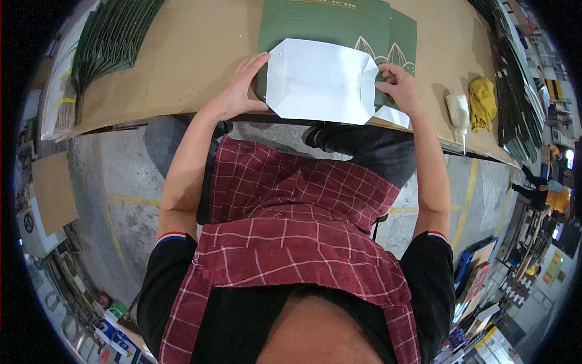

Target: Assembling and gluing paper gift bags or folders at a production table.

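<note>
While flat between both hands (233, 94), white sheet (318, 79) crosswise.

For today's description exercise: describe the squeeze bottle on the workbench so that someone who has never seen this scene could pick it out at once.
Start at the long brown workbench running across the top of the view and follow its near edge to the person's right, past the right hand. There lies a pale squeeze bottle, its thin nozzle pointing over the edge. The crumpled yellow cloth lies just beside it; the bottle is smooth, whitish and tapered.
</note>
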### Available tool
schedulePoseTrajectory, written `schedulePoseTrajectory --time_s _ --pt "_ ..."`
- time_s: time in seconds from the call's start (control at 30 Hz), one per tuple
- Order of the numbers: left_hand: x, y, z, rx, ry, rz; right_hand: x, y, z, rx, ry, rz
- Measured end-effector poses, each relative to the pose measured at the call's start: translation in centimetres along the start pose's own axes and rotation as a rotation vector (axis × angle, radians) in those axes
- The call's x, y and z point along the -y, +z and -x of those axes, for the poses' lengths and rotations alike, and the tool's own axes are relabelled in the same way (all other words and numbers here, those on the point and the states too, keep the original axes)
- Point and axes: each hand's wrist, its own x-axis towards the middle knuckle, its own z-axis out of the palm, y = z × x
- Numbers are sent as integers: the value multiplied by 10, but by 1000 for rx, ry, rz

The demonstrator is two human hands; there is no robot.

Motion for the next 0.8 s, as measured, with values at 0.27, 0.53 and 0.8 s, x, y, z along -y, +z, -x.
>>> schedulePoseTrajectory --time_s 0.27,0.53,0.8 --pt "18 -4 -22 -69 -168 448 -1 -3 -1 80 44 21" --pt "31 9 -22 -184 -20 302 9 1 8 38 -13 105" --pt "22 -12 -16 109 335 -637 16 4 36 106 -509 830"
